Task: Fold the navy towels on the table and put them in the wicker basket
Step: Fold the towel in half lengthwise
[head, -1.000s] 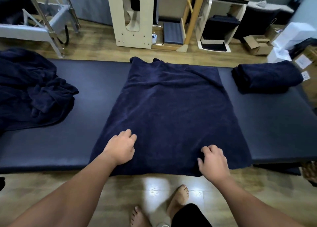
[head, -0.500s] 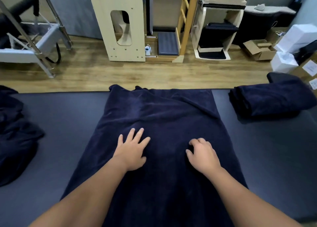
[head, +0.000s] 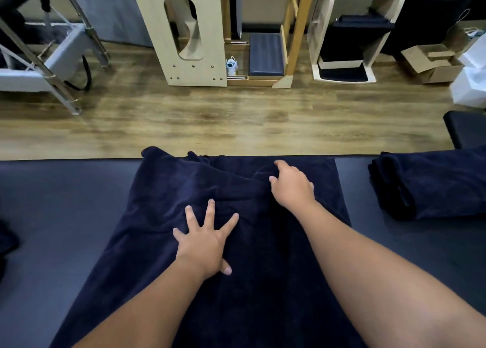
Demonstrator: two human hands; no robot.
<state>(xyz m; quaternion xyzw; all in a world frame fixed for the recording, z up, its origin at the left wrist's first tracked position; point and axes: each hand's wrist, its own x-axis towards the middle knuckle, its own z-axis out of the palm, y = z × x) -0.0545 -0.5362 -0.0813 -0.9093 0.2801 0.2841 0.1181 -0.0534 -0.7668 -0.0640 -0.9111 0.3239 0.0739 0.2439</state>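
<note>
From the head camera, the spread towel [head: 210, 282] lies flat on the table [head: 65, 203], its long axis running from the person out to the far edge, where the cloth is rumpled. The left hand [head: 203, 245] presses it mid-cloth, fingers straight and splayed. The right hand [head: 292, 186] is farther out, nearer the far edge, its fingers curled into the wrinkled cloth; whether it truly pinches a fold I cannot tell. A folded towel [head: 426, 182] sits well apart to the right, with bare table between and more on the left. No basket shows.
</note>
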